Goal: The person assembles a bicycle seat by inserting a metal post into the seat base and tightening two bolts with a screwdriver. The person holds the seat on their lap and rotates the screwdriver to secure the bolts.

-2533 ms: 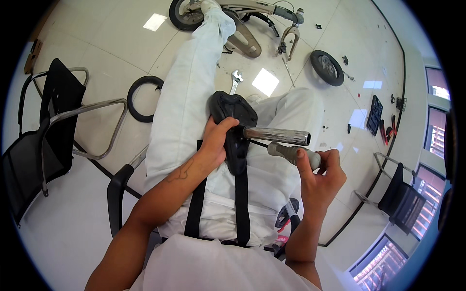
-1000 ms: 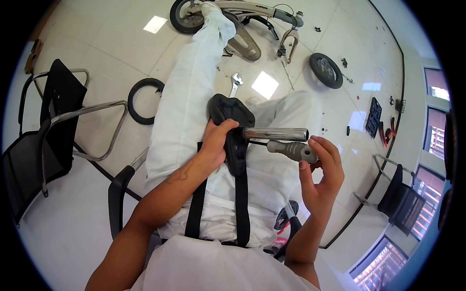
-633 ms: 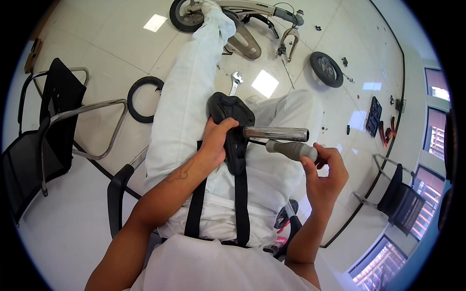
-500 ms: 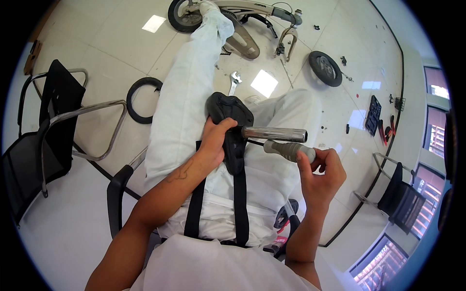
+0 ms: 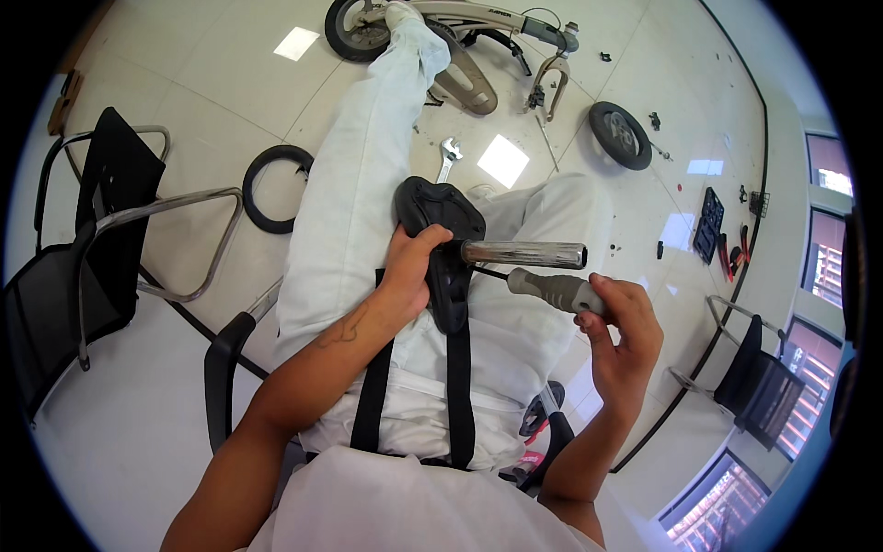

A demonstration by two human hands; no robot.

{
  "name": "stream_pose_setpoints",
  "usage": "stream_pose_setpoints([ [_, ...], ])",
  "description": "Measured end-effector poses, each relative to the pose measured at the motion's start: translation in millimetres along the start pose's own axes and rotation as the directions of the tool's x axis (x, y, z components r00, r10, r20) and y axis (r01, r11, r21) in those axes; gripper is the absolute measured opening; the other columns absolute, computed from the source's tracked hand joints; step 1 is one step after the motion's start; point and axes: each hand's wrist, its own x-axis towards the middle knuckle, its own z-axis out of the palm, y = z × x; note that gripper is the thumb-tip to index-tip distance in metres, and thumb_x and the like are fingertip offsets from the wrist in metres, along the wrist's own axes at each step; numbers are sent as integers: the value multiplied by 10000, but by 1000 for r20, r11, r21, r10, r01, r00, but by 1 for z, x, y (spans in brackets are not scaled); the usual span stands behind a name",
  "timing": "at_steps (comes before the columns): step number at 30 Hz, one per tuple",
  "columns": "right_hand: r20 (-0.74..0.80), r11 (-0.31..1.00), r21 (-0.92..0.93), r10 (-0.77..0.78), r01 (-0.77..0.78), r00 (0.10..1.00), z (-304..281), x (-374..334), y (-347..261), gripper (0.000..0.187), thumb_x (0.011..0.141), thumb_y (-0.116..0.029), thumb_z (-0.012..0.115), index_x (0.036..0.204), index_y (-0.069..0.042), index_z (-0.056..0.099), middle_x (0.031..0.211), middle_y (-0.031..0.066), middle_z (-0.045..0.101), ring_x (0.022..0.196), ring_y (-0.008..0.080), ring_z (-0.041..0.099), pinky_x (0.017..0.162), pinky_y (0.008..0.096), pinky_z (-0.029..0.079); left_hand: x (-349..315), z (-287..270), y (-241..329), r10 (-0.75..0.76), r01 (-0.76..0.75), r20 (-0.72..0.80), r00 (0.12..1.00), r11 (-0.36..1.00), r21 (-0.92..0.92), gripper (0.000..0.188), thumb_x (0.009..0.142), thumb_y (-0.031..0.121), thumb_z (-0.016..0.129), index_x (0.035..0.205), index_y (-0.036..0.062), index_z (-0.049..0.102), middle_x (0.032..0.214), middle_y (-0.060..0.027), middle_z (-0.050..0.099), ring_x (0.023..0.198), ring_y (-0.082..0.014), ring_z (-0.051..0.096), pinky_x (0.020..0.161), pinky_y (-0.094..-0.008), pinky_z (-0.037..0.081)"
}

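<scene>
While the saddle [image 5: 469, 221] sits over my lap, wide end away from me and nose toward my waist, its chrome post [image 5: 524, 254] juts out to the right, the open end of the tube showing. Just below the post and nearly alongside it lies the grey screwdriver [image 5: 550, 288], its dark shaft running in toward the saddle near the foot of the post (the tip is hidden from me). My left hand [image 5: 406, 267] grips the saddle from the left side, thumb laid across it near the post, the other fingers mostly out of sight. My right hand [image 5: 628, 327] has the butt of the screwdriver's handle pinched between thumb and fingertips, thumb below and forefinger above; how firmly, I cannot tell. Two black straps [image 5: 457, 391] run from my waist toward the saddle, over my white trousers [image 5: 345, 230]. Beyond my knees, a wrench [image 5: 448, 158] lies on the tiled floor [image 5: 221, 83], with a bare tyre [image 5: 249, 189] to the left and a small wheel [image 5: 618, 136] to the right. Farther right are a dark tool case [image 5: 708, 225] and some red-handled tools [image 5: 728, 258]. A bike [image 5: 501, 16] lies past my outstretched left foot, and black chairs [image 5: 124, 170] stand on both sides.
</scene>
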Motion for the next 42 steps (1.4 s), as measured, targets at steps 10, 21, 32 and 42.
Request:
stream_pose_setpoints([
  [10, -164, 965, -255, 20, -62, 986, 19, -4, -1, 308, 746, -196, 817, 820, -20, 575, 756, 83, 599, 582, 166, 531, 520, 280, 411, 1, 0, 0, -15, 16, -20, 1000, 1000, 25, 297, 802, 32, 608, 1090, 43, 538, 936, -56, 600, 840, -178, 616, 747, -333, 537],
  [21, -3, 986, 125, 115, -114, 993, 7, 0, -1, 345, 754, -69, 780, 1071, -9, 656, 944, 102, 674, 733, 167, 618, 603, 268, 492, 4, -5, -4, 13, -13, -22, 1000, 1000, 4, 293, 804, 43, 608, 1091, 43, 548, 951, -60, 617, 864, -193, 632, 777, -359, 549],
  [32, -156, 945, -322, 6, -57, 988, 20, 3, -5, 239, 759, -170, 779, 757, -28, 587, 686, 57, 590, 540, 182, 511, 489, 303, 377, 2, -1, -2, 12, -12, 9, 1000, 1000, -7, 317, 806, 20, 610, 1112, 37, 530, 964, -63, 599, 858, -177, 613, 747, -323, 537],
  [42, 97, 997, -72, 38, -31, 995, 6, 2, -10, 392, 753, -17, 758, 1119, -39, 620, 1078, 135, 672, 817, 238, 672, 684, 319, 532, 1, -1, 0, 2, -2, 1, 1000, 999, -34, 338, 803, 27, 620, 1125, 38, 519, 967, -62, 594, 860, -177, 611, 744, -328, 540],
])
